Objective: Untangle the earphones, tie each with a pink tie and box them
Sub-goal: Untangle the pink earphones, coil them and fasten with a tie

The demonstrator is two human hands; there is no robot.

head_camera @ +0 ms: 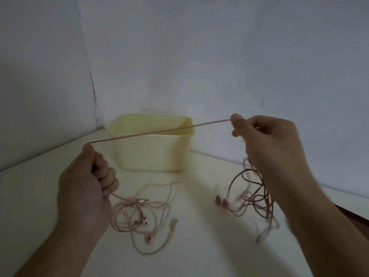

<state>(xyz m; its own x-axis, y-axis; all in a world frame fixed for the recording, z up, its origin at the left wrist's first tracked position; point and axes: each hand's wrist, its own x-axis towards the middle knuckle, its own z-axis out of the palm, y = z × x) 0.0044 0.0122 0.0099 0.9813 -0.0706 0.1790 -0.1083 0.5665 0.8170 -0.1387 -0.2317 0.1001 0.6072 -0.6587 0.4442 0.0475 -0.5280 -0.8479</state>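
Both hands (85, 184) (265, 140) pinch one pink cord (159, 131) taut above the box (153, 148) rim.

Bare indoor corner, plain white walls (199, 56), white tabletop (199, 246); home-like

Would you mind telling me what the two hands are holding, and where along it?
Left hand and right hand each pinch a thin pink earphone cable, holding a taut stretch between them.

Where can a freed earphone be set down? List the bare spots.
Bare table lies between the left earphone pile and the right tangle, in front of the box, and along the near edge. Around both piles it is crowded.
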